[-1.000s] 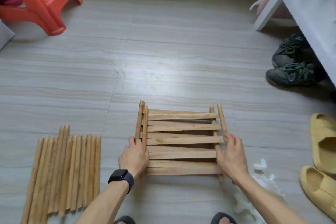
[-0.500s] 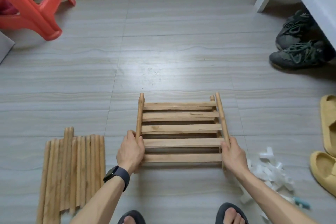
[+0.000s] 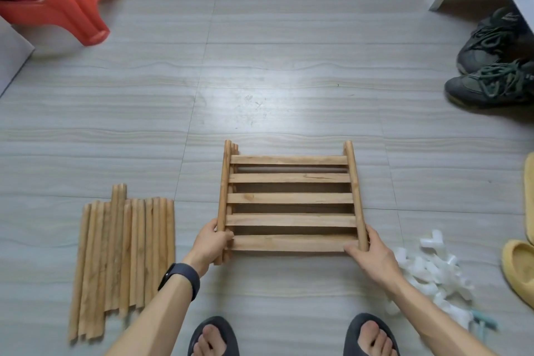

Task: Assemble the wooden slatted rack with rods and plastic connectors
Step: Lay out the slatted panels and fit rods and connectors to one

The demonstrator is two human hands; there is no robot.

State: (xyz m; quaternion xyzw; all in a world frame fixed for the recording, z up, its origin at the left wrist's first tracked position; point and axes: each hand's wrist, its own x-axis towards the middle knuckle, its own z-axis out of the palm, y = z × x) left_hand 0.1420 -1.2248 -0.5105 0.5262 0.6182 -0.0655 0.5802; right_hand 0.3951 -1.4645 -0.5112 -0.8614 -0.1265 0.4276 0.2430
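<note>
Slatted rack (image 3: 291,199): lying on the tiled floor (image 3: 260,66), five slats facing up.
Left hand (image 3: 211,243): curling round the rack's near left rail.
Right hand (image 3: 367,254): gripping the rack's near right rail, the hands sitting well apart.
Loose rods (image 3: 124,254): lying side by side, left of the rack.
White plastic connectors (image 3: 430,266): lying heaped, right of the rack.
Red stool (image 3: 57,0): standing beyond the rack, far left.

Pale tan colouring wooden slatted rack (image 3: 290,198) and rods (image 3: 124,254); grey streaks crossing floor tiles (image 3: 260,66); stool (image 3: 57,0) orange-red; plastic connectors (image 3: 427,269) white.
</note>
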